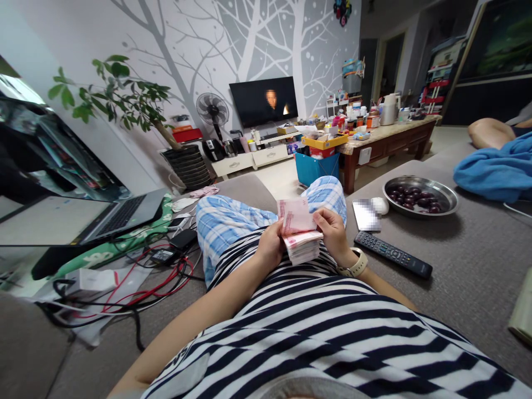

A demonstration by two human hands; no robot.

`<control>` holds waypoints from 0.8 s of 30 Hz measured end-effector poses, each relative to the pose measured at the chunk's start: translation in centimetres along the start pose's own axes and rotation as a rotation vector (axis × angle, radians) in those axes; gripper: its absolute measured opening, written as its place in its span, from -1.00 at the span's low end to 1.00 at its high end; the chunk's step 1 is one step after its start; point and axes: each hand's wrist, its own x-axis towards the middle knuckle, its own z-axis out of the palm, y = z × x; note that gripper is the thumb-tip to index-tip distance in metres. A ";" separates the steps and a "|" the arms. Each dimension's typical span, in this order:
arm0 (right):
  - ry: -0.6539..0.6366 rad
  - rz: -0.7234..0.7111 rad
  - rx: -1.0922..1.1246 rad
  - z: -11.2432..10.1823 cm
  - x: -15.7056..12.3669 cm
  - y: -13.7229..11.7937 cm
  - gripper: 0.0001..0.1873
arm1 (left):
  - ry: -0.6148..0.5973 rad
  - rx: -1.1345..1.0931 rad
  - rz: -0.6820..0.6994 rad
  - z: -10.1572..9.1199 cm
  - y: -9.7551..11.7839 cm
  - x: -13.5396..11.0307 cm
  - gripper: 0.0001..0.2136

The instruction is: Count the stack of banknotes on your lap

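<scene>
A thick stack of pinkish-red banknotes (304, 250) is held above my lap, folded so that its lower part hangs toward me. My left hand (272, 244) is closed around the stack's left side. Between the thumb and fingers of my right hand (332, 230), the right edge of a raised banknote (296, 215) is pinched. That note stands up at the top of the stack, its printed face toward me. A pale watch (354, 264) is on my right wrist. How many notes the stack has cannot be told.
On the sofa to my right lie a remote control (393, 255), a white mouse (379, 206) and a steel bowl (420, 197) of dark round fruit. A laptop (112, 219) and tangled cables (166, 285) are at left. Another person's knee (490, 133) shows far right.
</scene>
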 end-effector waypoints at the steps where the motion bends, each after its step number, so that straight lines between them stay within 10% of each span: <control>1: 0.000 0.003 -0.004 0.0 0.0 0.0 -0.60 | -0.003 0.001 0.007 0.0 0.0 -0.1 -0.84; 24: 0.026 0.037 -0.053 0.1 0.2 0.1 -0.62 | 0.016 -0.010 -0.004 -0.4 -0.4 0.5 -0.82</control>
